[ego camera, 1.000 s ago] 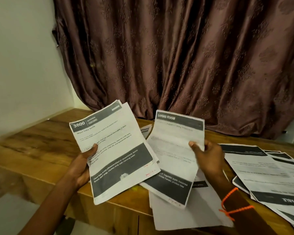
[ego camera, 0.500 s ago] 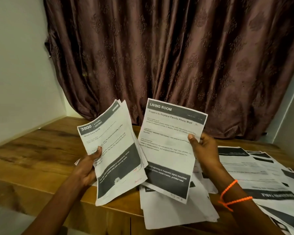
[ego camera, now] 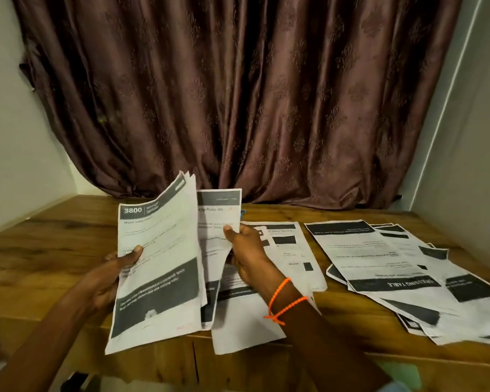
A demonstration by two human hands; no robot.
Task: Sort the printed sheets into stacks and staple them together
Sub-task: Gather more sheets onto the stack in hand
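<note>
Left hand [ego camera: 116, 271] gripping sheaf [ego camera: 159, 267]; right hand [ego camera: 245, 250] pinching sheet [ego camera: 218, 210] just behind, probably comparing headings.

We identify the place as a room in a home. A heavy brown curtain [ego camera: 252, 94] with a woven floral pattern hangs in folds down to a wooden tabletop [ego camera: 54, 239] set into a corner between plain pale walls [ego camera: 9, 123]. Printed sheets [ego camera: 385, 267] lie spread across the wood, with headings such as "DRESSING TABLE" and "3800"; the smaller print is too blurred to read. We note dim, warm lighting, probably from an indoor lamp.
</note>
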